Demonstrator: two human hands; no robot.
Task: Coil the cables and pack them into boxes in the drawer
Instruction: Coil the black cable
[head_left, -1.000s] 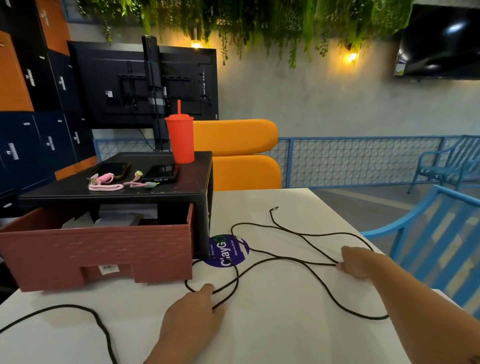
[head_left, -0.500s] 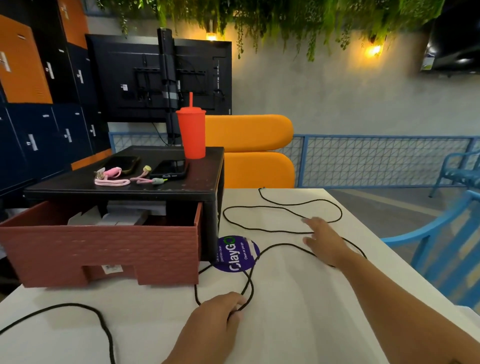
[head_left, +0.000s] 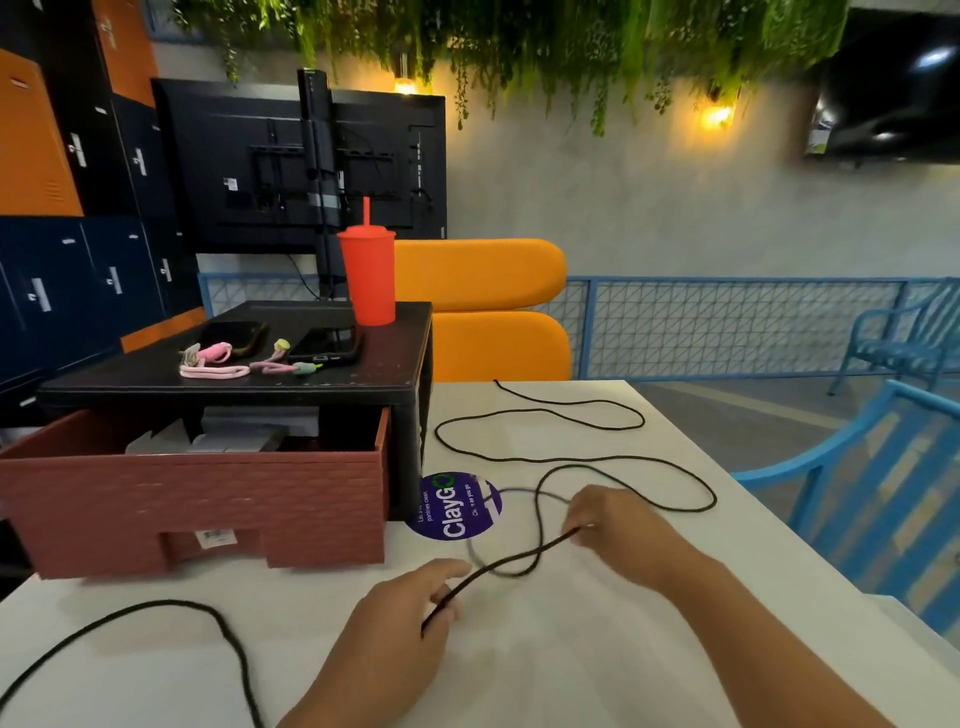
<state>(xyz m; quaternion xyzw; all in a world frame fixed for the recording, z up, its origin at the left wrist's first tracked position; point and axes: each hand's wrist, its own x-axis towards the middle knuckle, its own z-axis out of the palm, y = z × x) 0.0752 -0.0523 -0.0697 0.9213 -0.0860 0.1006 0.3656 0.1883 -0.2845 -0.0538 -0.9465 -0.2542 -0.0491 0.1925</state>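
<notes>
Cable (head_left: 519, 561) between both hands

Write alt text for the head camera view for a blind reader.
A left hand and right hand pinch a black cable between them over a white table; the rest sprawls in loops. An open reddish drawer stands left.

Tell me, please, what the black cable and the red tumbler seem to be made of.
The black cable: probably rubber or braided sheath, matte; lies in soft loops without glare. The red tumbler: likely plastic, smooth, satin; even colour, faint sheen.
</notes>
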